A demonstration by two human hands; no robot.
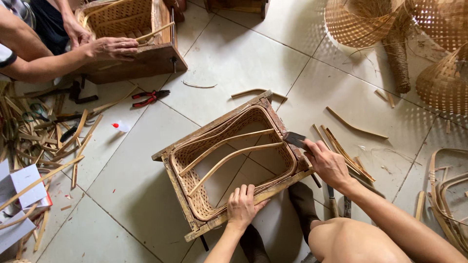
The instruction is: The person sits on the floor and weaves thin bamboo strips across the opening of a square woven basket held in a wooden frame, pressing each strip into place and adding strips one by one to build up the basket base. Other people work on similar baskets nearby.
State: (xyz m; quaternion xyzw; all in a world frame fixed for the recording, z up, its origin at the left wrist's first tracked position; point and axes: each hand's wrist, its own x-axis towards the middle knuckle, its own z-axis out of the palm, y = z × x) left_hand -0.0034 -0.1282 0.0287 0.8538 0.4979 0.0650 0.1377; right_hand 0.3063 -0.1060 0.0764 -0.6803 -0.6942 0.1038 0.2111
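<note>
A woven bamboo basket sits inside a rectangular wooden frame [210, 130] on the tiled floor. Two curved bamboo strips [229, 156] span its open middle. My left hand [242, 206] presses flat on the near edge of the frame and the basket rim. My right hand [328, 163] grips a flat metal blade [295, 140], whose tip rests at the frame's right side. My feet in dark socks are below the frame.
Another person's hands [105, 46] work on a second basket in a wooden frame [146, 61] at top left. Red-handled pliers [148, 97] lie nearby. Bamboo strips litter the left and right. Woven lampshade-like baskets [360, 22] stand top right.
</note>
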